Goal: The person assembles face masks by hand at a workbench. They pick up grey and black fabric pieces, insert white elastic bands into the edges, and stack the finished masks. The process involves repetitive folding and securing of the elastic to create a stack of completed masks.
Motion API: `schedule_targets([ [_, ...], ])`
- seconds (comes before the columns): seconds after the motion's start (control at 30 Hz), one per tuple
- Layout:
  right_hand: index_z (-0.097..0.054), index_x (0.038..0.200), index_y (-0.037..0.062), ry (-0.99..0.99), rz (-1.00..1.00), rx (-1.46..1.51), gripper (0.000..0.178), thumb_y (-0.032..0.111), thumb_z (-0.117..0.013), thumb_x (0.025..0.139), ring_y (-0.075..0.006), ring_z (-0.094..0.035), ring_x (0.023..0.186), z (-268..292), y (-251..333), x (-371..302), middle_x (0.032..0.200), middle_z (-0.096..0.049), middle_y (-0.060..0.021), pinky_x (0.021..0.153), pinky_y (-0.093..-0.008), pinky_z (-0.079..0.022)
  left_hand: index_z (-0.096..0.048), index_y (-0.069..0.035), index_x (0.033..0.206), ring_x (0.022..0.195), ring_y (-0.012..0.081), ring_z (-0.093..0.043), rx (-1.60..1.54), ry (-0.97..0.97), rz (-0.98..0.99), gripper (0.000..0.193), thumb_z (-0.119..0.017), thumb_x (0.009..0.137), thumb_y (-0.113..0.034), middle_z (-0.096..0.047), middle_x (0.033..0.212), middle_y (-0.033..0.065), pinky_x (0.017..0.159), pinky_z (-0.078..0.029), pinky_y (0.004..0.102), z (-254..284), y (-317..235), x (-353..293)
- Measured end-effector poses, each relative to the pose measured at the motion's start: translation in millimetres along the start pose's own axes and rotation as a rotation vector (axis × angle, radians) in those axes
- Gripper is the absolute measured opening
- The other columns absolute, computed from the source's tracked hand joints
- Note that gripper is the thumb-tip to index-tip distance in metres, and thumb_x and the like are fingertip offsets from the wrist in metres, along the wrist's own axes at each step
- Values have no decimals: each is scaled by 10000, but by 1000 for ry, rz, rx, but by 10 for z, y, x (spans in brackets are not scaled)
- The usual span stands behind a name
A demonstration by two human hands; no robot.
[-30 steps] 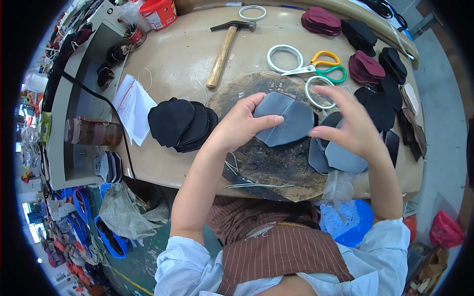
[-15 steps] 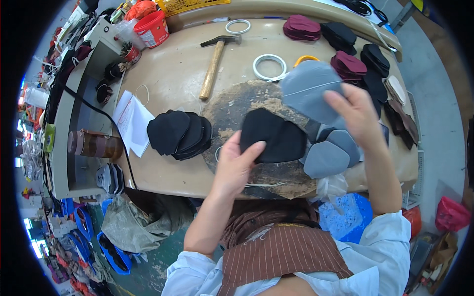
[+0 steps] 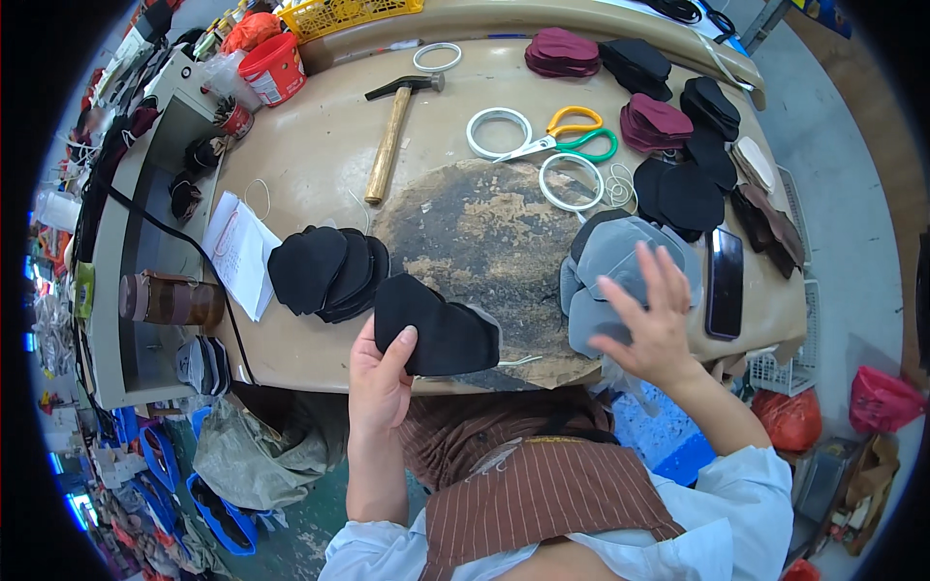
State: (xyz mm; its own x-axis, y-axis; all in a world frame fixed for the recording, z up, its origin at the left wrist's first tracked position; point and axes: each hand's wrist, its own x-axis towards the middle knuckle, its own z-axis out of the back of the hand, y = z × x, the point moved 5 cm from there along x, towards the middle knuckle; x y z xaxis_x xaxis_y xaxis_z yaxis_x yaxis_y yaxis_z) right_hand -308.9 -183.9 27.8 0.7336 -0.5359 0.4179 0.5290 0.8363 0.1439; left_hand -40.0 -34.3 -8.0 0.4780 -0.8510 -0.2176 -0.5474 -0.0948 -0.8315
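Grey walls are shown by the shelf (image 3: 150, 242) at nine o'clock from the worn patch (image 3: 475, 228) on the table (image 3: 320, 126); dark bundles (image 3: 185, 197) are held in its compartment. In front of it a brown bottle (image 3: 172, 298) is placed, its contents not made out. At half past seven, below the table, a dark thing is contained in a blue bin (image 3: 221, 518). At ten o'clock dark sticks are held in a small red tin (image 3: 233, 118); just beyond it is set a red bucket (image 3: 272, 70), whose contents cannot be told. A stack of black pieces (image 3: 308, 271) is laid at nine. Toward eleven, a yellow basket (image 3: 347, 14) is cut off by the picture's edge.

A black piece (image 3: 436, 327) is pinched between thumb and fingers of the left hand (image 3: 381, 382), over the patch's seven o'clock edge. At three, the right hand (image 3: 651, 324) is held with fingers spread wide, nothing seen gripped, over overlapping grey pieces (image 3: 620, 247); whether they are touched cannot be told. At half past four a blue tub (image 3: 690, 457) is partly hidden by the right forearm. Toward four, a white wire basket (image 3: 790, 373) is placed beside the table.
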Motion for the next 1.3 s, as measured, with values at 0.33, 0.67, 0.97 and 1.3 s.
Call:
schedule_targets([
  [0.33, -528, 1383, 143, -39, -117, -77, 660, 439, -692, 816, -397, -321, 1376, -89, -179, 322, 1473, -407, -197, 1130, -497, -176, -542, 41, 1256, 1037, 153, -639, -17, -69, -84, 318, -588, 947, -16, -651, 1163, 117, 933, -513, 300, 53, -136, -63],
  [0.67, -602, 1166, -11, 594, -257, 1273, 441, 297, -716, 872, -137, -632, 847, -649, 1057, 969, 926, -679, -93, 731, -291, -505, -530, 22, 1229, 998, 90, -584, 256, -79, -268, 323, -630, 923, -3, -627, 1095, 52, 908, -478, 248, -111, -215, -139],
  [0.97, -582, 1236, -42, 732, -206, 990, 667, 556, -476, 962, -230, -582, 1109, -1282, 1418, 2458, 1166, -636, -153, 994, -336, -426, -525, 59, 1247, 974, 147, -620, 299, -420, -408, 364, -600, 969, -163, -629, 1168, 96, 888, -502, 274, 1429, -1204, 533],
  [1.3, -463, 1303, -187, 1107, 63, 706, 1194, 832, -578, 691, -397, -460, 1317, -1644, 1863, 2534, 1328, -469, -398, 1066, -412, -380, -338, 45, 1448, 1363, 407, -312, 1140, -692, -410, 570, -415, 1019, -322, -310, 1480, 258, 1131, -250, 474, 1423, -443, 668],
])
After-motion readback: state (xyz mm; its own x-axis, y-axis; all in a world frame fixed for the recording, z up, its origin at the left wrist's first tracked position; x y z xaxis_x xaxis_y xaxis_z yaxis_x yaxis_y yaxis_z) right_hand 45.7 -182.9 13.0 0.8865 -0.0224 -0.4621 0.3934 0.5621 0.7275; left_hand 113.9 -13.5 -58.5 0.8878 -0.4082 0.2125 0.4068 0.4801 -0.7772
